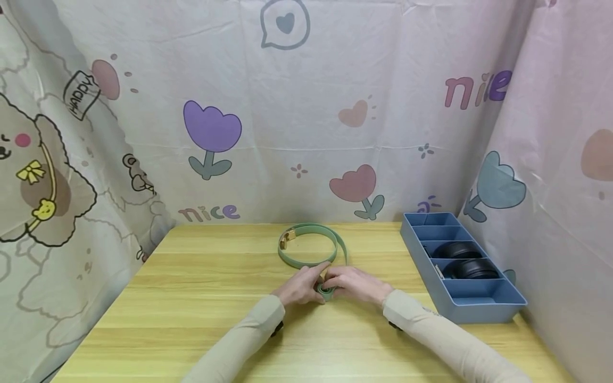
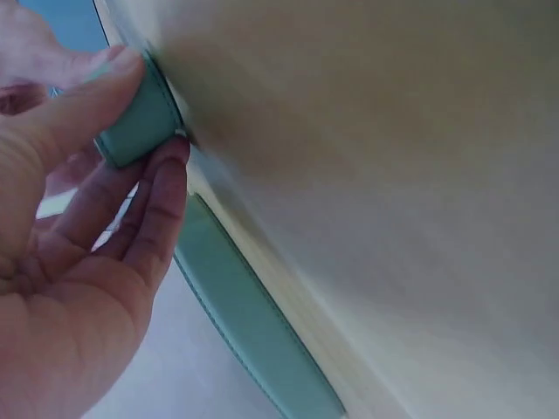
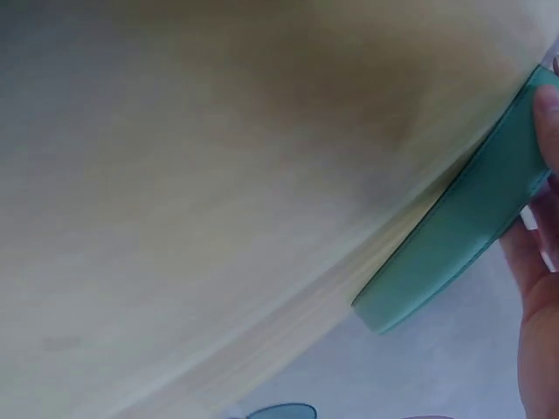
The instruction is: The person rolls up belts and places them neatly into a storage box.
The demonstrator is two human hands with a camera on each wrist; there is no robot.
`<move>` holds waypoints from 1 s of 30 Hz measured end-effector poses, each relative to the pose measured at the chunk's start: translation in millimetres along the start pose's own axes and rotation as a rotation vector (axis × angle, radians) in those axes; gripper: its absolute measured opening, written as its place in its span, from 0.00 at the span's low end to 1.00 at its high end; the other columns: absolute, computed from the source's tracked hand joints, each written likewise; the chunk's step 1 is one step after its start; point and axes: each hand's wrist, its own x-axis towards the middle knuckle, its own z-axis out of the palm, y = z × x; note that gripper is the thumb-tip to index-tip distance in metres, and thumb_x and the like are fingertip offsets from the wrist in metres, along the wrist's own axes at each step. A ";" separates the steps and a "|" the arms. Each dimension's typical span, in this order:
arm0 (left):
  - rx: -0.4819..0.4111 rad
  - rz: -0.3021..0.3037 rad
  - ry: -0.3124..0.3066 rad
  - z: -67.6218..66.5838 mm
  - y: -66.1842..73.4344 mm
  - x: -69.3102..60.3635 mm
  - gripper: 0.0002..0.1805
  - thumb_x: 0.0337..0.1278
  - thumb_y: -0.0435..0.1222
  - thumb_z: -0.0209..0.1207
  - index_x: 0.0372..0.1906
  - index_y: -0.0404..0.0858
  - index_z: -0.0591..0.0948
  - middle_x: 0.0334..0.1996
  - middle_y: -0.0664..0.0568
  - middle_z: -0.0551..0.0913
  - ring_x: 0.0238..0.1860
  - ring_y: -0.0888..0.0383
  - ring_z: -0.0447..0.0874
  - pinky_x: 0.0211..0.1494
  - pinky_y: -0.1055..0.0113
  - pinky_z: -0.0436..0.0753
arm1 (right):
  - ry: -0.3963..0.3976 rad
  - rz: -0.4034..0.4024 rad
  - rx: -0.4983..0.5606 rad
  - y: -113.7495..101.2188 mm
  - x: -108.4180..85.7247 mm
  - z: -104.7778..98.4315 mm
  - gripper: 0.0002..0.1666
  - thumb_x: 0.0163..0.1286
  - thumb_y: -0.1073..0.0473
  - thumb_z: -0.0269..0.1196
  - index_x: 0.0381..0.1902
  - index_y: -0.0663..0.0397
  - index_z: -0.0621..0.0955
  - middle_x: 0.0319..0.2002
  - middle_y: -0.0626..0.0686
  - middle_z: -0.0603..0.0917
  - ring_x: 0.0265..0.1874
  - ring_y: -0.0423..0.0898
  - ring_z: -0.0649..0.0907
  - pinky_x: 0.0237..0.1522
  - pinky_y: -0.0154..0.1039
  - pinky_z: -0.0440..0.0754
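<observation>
At the far left, a pale printed curtain (image 1: 43, 287) hangs beside the left edge of the wooden desk (image 1: 182, 298), its print showing a fluffy cartoon animal with a yellow bow. A second curtain (image 1: 287, 127), with tulips, hearts and the word "nice", hangs behind the back edge.

Near the middle of that back edge, a green belt (image 2: 253, 301) stands on its side in a wide loop, with gold metal fittings (image 1: 290, 235) at the loop's left. From the loop's right side the strap runs toward the front edge, down to a small tight coil (image 2: 144, 127) about midway across the desk.

The left hand (image 1: 300, 285) grips this coil, thumb on one side and fingers on the other. The right hand (image 1: 356, 283), opposite it, grasps the belt too, its fingers bent over the coil. Both arms, in beige sleeves (image 1: 239, 338), reach in from the front edge.

Along the right edge, reaching up to the back right corner, stands a blue-grey tray (image 1: 486, 315) with five compartments in a row. Rounded black items (image 1: 474, 269) sit in the third and fourth from the back.
</observation>
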 end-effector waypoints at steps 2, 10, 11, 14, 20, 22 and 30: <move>0.018 0.015 -0.018 -1.2 -0.8 0.1 0.46 0.45 0.34 0.74 0.69 0.36 0.63 0.38 0.55 0.89 0.33 0.66 0.79 0.42 0.75 0.76 | 0.014 -0.036 -0.012 -0.1 -0.4 0.0 0.14 0.60 0.54 0.69 0.45 0.44 0.85 0.44 0.40 0.82 0.43 0.31 0.80 0.48 0.22 0.76; -0.055 -0.076 -0.025 -1.4 -0.6 -0.8 0.58 0.39 0.38 0.77 0.76 0.37 0.55 0.39 0.54 0.89 0.33 0.67 0.80 0.43 0.73 0.78 | 0.048 -0.130 -0.158 -3.8 4.0 -1.6 0.10 0.56 0.51 0.70 0.36 0.45 0.86 0.37 0.40 0.84 0.38 0.32 0.81 0.43 0.21 0.77; -0.062 -0.087 -0.013 -1.0 -0.2 -0.9 0.58 0.38 0.38 0.78 0.75 0.38 0.56 0.39 0.54 0.88 0.33 0.67 0.80 0.43 0.72 0.79 | 0.048 -0.126 -0.170 -4.8 5.1 -2.1 0.10 0.56 0.50 0.70 0.35 0.44 0.86 0.36 0.39 0.84 0.37 0.31 0.81 0.42 0.21 0.77; -0.076 -0.096 0.032 1.0 0.5 -1.1 0.57 0.35 0.40 0.78 0.73 0.39 0.59 0.38 0.54 0.88 0.35 0.67 0.81 0.43 0.73 0.79 | 0.046 -0.109 -0.185 -7.6 7.6 -3.4 0.09 0.56 0.48 0.68 0.32 0.42 0.85 0.33 0.39 0.84 0.35 0.31 0.80 0.39 0.21 0.77; -0.073 -0.070 0.070 2.5 2.4 -3.0 0.56 0.36 0.35 0.78 0.74 0.40 0.58 0.37 0.53 0.87 0.36 0.65 0.82 0.44 0.71 0.80 | 0.017 -0.100 -0.181 -8.1 6.8 -4.8 0.07 0.60 0.51 0.68 0.37 0.43 0.85 0.35 0.39 0.84 0.35 0.31 0.79 0.39 0.21 0.76; -0.060 -0.068 0.066 2.4 3.2 -3.7 0.54 0.38 0.33 0.77 0.73 0.39 0.60 0.41 0.51 0.88 0.40 0.62 0.83 0.48 0.68 0.80 | 0.010 -0.097 -0.172 -6.9 5.4 -4.8 0.09 0.61 0.54 0.68 0.40 0.44 0.86 0.37 0.40 0.84 0.36 0.31 0.80 0.40 0.21 0.77; -0.009 -0.092 0.048 2.4 3.2 -1.6 0.17 0.40 0.36 0.76 0.41 0.44 0.86 0.32 0.62 0.86 0.31 0.67 0.78 0.37 0.74 0.77 | 0.016 -0.078 -0.151 -3.4 4.2 -3.4 0.09 0.62 0.54 0.67 0.40 0.44 0.86 0.38 0.40 0.86 0.38 0.32 0.83 0.42 0.23 0.78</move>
